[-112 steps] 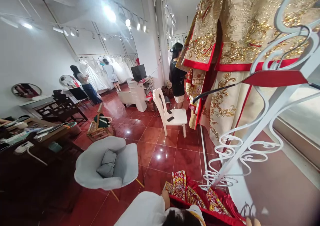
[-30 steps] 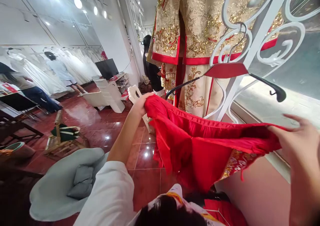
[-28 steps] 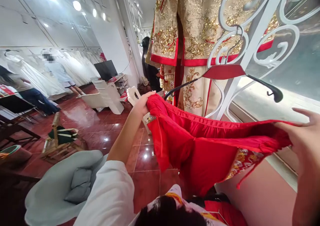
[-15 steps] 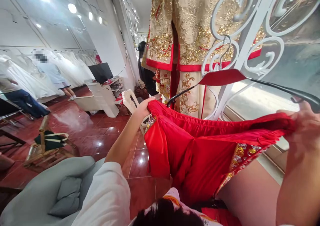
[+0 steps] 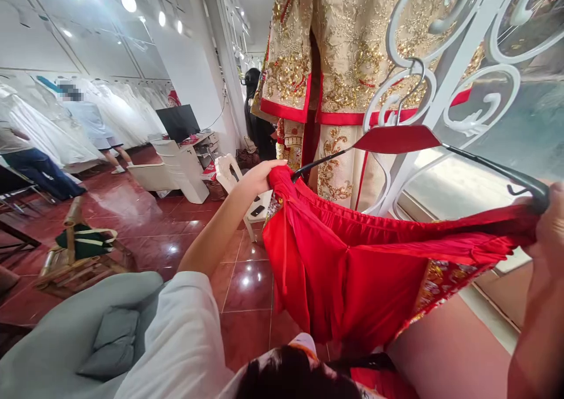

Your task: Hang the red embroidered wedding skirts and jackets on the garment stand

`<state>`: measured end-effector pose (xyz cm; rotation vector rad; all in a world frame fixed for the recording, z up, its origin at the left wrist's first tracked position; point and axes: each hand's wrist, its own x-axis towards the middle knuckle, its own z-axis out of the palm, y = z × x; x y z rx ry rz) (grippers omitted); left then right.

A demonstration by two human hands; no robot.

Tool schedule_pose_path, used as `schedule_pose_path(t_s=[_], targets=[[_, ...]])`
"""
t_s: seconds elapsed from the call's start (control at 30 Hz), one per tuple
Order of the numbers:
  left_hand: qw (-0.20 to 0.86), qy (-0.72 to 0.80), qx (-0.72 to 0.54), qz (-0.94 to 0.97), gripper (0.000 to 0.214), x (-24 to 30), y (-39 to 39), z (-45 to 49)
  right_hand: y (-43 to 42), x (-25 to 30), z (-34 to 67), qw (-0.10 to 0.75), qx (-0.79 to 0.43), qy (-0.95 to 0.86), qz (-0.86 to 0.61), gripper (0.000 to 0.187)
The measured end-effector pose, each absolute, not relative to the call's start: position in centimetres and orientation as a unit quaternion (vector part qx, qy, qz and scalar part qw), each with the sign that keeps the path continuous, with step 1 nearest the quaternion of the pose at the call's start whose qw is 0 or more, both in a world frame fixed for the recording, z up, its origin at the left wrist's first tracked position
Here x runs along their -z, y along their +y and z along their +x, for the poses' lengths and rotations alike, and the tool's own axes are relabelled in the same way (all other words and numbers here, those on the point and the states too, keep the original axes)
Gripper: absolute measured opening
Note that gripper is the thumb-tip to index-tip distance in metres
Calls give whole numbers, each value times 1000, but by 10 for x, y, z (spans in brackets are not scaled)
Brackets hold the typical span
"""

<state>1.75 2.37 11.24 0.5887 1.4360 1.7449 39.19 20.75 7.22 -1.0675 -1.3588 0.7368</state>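
Note:
I hold a red skirt [image 5: 374,270] with gold embroidery stretched out by its waistband. My left hand [image 5: 258,178] is closed on the band's left end, close to the left tip of a black and red hanger [image 5: 396,139]. At the far right, my right hand [image 5: 549,228] grips the band's other end, just under the hanger's right tip. The hanger's hook sits in a white scrollwork stand [image 5: 445,64]. Behind it hangs a gold and red embroidered gown [image 5: 348,52].
A grey armchair [image 5: 74,340] with a cushion stands at lower left on the red tiled floor [image 5: 185,234]. A white chair [image 5: 229,175], a white desk with a monitor [image 5: 178,123] and several people stand further back. White dresses line the far wall.
The skirt came up from the floor into both hands and is spread wide. Over the last second both hands lifted the waistband closer to the hanger's two tips.

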Motion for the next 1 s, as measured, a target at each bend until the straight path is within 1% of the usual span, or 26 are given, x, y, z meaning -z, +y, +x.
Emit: schedule_pose_path(t_s=[0.07, 0.23, 0.33, 0.4, 0.47, 0.53, 0.6, 0.67, 0.73, 0.83, 0.93, 1.0], targets=[[386, 572, -687, 228, 19, -123, 31, 26, 209, -73, 394, 614, -309, -589, -425, 42], [356, 576, -686, 267, 15, -140, 51, 39, 221, -77, 402, 563, -349, -597, -452, 40], [349, 587, -665, 302, 13, -151, 61, 42, 234, -71, 403, 567, -378, -583, -443, 38], [321, 582, -670, 332, 12, -161, 66, 49, 242, -66, 402, 577, -403, -561, -436, 36], [279, 574, -670, 380, 15, -171, 72, 62, 246, -62, 400, 567, -429, -553, -435, 34], [234, 584, -633, 450, 22, -178, 76, 82, 244, -61, 398, 537, -438, -579, -430, 34], [165, 607, -579, 519, 35, -179, 80, 102, 238, -62, 394, 515, -438, -605, -421, 34], [82, 620, -538, 565, 46, -174, 82, 117, 232, -63, 389, 515, -438, -609, -415, 34], [14, 629, -509, 587, 49, -168, 80, 122, 229, -62, 384, 516, -443, -604, -415, 34], [-54, 647, -474, 594, 46, -163, 72, 116, 233, -56, 380, 500, -455, -610, -413, 34], [-127, 649, -488, 570, 32, -163, 67, 106, 242, -50, 378, 497, -464, -609, -407, 33], [-152, 657, -465, 573, 28, -160, 71, 101, 246, -48, 377, 499, -461, -611, -406, 33]])
